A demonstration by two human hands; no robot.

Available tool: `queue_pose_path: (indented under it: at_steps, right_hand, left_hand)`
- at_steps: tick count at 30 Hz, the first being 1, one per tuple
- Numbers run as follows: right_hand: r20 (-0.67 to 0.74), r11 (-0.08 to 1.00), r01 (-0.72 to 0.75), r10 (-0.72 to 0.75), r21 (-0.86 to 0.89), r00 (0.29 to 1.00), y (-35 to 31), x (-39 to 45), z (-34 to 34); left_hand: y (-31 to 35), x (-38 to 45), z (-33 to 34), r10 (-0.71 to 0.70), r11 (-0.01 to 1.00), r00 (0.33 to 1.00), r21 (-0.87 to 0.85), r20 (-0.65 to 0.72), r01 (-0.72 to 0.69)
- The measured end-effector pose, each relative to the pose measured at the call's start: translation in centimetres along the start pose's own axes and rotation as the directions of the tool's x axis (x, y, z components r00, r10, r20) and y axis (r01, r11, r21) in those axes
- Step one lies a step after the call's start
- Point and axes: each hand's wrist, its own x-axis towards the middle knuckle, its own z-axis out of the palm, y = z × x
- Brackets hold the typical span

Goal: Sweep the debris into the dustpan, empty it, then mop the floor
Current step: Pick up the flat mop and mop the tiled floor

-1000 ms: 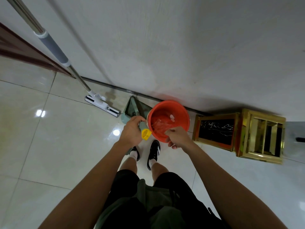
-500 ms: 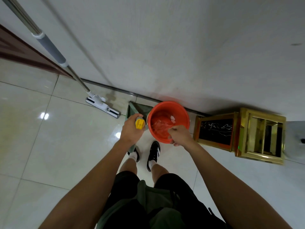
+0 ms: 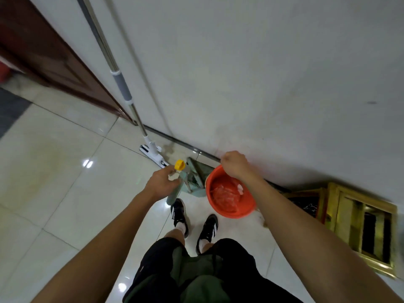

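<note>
1. My left hand [image 3: 160,184] has its fingers curled round a green handle [image 3: 175,192] with a yellow cap [image 3: 180,165].
2. My right hand [image 3: 235,166], fisted, grips the far rim of the orange bucket [image 3: 231,209].
3. The dustpan [image 3: 194,178] sits at the bucket's nine o'clock.
4. The mop [image 3: 153,152] leans on the wall [image 3: 262,73] at eleven o'clock.

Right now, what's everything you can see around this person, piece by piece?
Bucket: one, orange, floor by the wall, clear plastic inside.
Dustpan: one, pale green, between mop head and bucket.
Dustpan handle: one, green, yellow-capped, in left hand.
Mop: one, silver and grey, leaning on wall.
Door: one, dark brown, upper left.
Stands: gold-framed, right, count unclear.
Shoes: two, black and white.
Left hand: gripping handle.
Right hand: closed at the bucket's far rim.
</note>
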Motion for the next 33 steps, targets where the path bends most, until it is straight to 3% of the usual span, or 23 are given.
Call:
queue_pose_path:
  at_steps: [8, 16, 25, 33]
  right_hand:
    - [0.004, 0.979, 0.183, -0.184, 0.09, 0.983, -8.5, 2.1, -3.2]
    - [-0.046, 0.928, 0.346, -0.343, 0.138, 0.938, -21.2, 4.9, -3.7]
    - [-0.188, 0.907, 0.376, -0.342, 0.19, 0.921, -35.0, 10.1, -1.4]
    - [-0.338, 0.932, 0.325, -0.256, 0.164, 0.906, -40.2, 14.5, 1.1]
  left_hand:
    - [-0.2, -0.8, -8.8, 0.023, 0.996, 0.973, -0.075, -0.231, -0.041]
    - [-2.7, 3.5, -19.3, -0.033, 0.969, 0.929, -0.24, -0.367, -0.06]
    - [-6.0, 14.1, -27.7, 0.007, 0.94, 0.95, -0.323, -0.312, -0.113]
    - [-5.1, 24.1, -29.6, 0.133, 0.937, 0.983, -0.306, -0.129, -0.168]
